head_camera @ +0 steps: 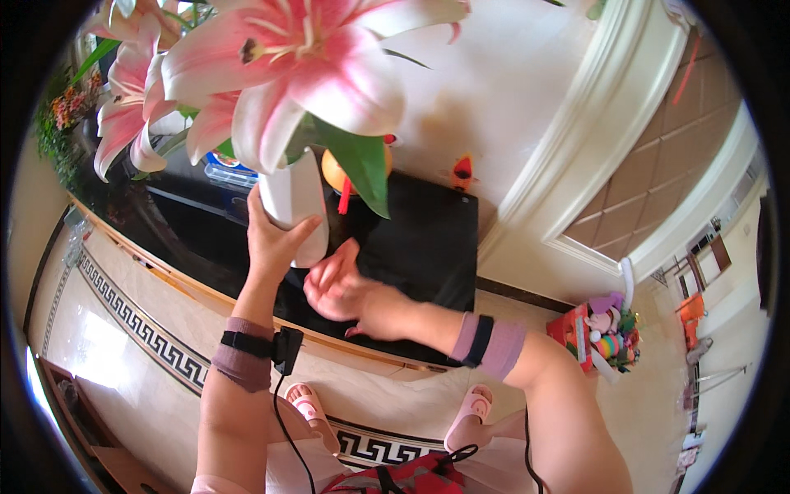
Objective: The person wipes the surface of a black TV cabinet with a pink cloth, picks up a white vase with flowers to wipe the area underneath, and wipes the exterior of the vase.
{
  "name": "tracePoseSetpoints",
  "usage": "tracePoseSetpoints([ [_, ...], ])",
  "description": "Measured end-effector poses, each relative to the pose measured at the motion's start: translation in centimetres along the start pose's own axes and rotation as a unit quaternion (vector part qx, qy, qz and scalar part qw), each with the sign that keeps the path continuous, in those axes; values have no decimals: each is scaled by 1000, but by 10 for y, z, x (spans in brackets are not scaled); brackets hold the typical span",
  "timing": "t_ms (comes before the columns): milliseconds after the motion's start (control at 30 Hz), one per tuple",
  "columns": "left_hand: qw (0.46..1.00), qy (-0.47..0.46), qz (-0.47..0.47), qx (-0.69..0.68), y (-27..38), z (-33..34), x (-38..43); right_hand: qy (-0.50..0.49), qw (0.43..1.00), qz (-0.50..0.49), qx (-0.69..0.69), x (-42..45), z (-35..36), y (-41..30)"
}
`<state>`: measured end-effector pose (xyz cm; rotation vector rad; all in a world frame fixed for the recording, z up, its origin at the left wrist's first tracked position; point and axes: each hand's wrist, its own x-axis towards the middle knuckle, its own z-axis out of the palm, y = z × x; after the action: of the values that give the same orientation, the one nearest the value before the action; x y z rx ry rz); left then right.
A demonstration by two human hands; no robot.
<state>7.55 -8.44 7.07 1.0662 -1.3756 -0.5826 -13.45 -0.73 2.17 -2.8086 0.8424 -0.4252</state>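
Note:
A white vase (295,210) holding large pink and white lilies (290,68) is gripped round its side by my left hand (274,238). Just below and to the right of the vase's base is my right hand (339,287), blurred, with its fingers partly curled; whether it holds something small cannot be told. Beneath both hands lies the glossy black top of a low cabinet (419,247). A green lily leaf (361,170) hangs over a round orange ornament (336,171) with a red tassel (345,197) behind the vase.
A clear plastic box (228,175) and a small red and gold ornament (462,171) stand towards the wall. Leafy plants with orange flowers (68,108) are at the far left. On the floor at the right, a red box (571,333) holds toys. A plastic bottle (76,238) is by the cabinet's left end.

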Motion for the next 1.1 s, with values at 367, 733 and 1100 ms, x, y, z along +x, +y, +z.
tracePoseSetpoints([
  [367, 998, -4, 7, -57, 22, -15, -9, 215, 892, 168, 360, -100, -95, 40],
  [733, 999, -36, 10, -38, 45, -5, -27, 120, 908, 378, 136, -158, -42, 58],
  [1100, 992, -86, 25, -87, 68, 44, -42, 128, 992, 8, 18, -84, 6, -87],
])
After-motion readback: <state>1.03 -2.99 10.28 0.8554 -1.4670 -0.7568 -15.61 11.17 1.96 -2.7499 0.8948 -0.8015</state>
